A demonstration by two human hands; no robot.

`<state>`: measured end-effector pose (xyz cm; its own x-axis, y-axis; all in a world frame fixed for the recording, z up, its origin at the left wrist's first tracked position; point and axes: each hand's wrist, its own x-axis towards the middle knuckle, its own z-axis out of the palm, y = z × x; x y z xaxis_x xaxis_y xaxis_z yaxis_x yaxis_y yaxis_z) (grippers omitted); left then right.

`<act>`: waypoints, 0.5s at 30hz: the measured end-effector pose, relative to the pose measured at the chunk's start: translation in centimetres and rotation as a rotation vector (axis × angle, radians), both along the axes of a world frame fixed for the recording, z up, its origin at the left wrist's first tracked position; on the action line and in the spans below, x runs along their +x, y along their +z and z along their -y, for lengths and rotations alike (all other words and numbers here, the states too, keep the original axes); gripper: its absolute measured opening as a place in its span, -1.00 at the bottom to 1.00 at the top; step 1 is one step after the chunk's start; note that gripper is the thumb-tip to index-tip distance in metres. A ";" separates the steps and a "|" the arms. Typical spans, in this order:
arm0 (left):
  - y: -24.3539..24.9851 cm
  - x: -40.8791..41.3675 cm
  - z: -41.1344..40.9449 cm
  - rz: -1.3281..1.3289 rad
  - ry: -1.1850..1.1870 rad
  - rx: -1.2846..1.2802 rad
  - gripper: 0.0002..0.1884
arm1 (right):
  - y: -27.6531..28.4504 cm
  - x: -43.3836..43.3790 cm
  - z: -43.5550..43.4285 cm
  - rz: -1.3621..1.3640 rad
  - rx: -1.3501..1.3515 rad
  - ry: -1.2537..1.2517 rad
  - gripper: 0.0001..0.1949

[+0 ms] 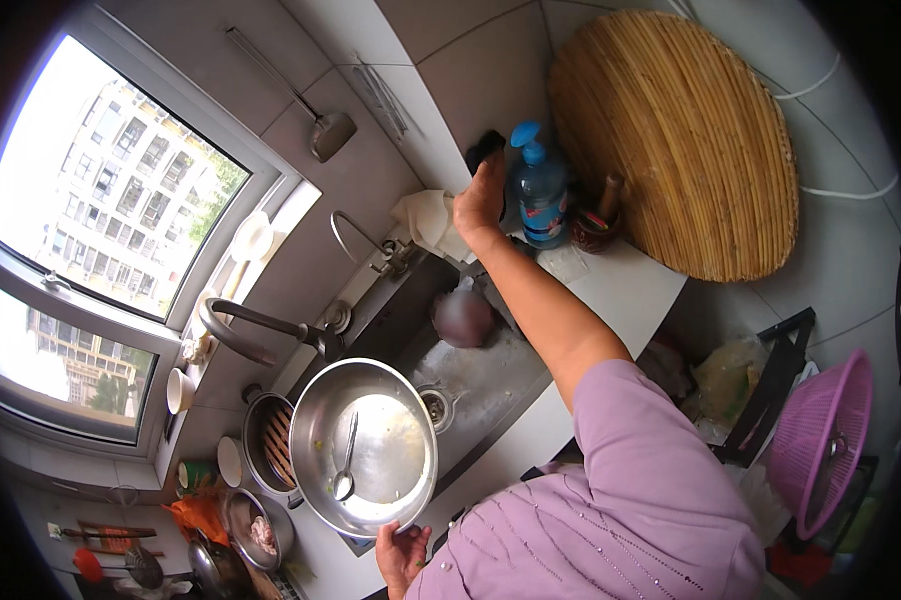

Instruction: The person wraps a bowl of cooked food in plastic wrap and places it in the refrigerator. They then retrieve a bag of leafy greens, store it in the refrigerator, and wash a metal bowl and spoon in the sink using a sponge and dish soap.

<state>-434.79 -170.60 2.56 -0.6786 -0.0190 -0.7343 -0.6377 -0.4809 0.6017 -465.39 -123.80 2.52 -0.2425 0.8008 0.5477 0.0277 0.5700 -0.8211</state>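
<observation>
My left hand (pixel 400 553) grips the near rim of a large stainless steel basin (pixel 317 450). A metal spoon (pixel 349 457) lies in the basin, among a little cloudy residue and small scraps. The basin is over the left end of the sink. Farther right, my right arm reaches across the sink, and my right hand (pixel 482 196) is closed around a black object (pixel 486 150), partly hidden by the fingers. Just beside that hand stands a blue pump bottle (pixel 543 202) of liquid soap. A plastic bag with dark reddish contents (pixel 463 318) rests in the sink (pixel 458 371).
A gooseneck faucet (pixel 251 322) arches near the basin; a thinner tap (pixel 353 232) stands farther back. Left of the basin are a pot with a slatted rack (pixel 276 442) and a metal bowl with raw meat (pixel 261 534). A woven round board (pixel 675 142) leans on the wall.
</observation>
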 end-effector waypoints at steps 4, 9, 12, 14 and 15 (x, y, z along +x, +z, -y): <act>1.5 -0.9 -1.5 -0.041 -0.028 0.003 -0.86 | -1.9 0.1 -0.2 0.195 -0.291 0.054 -0.32; 1.5 -1.2 -1.2 -0.025 -0.032 0.008 -0.87 | 1.5 -0.5 -1.0 -0.004 0.040 0.027 -0.32; 1.3 -1.2 -0.6 -0.022 -0.055 -0.005 -0.88 | 2.5 1.5 -0.3 0.055 0.027 0.037 -0.36; 0.9 -1.3 -0.7 -0.021 -0.048 0.009 -0.88 | 1.3 1.3 -0.2 0.124 -0.025 0.065 -0.37; 0.9 -1.4 -0.7 -0.021 -0.049 0.014 -0.88 | 0.2 1.1 -0.3 0.158 -0.054 0.075 -0.37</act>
<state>-436.15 -169.86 3.46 -0.6937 0.0247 -0.7198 -0.6481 -0.4575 0.6088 -464.29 -123.47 2.70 -0.3819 0.8044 0.4551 0.1178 0.5307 -0.8393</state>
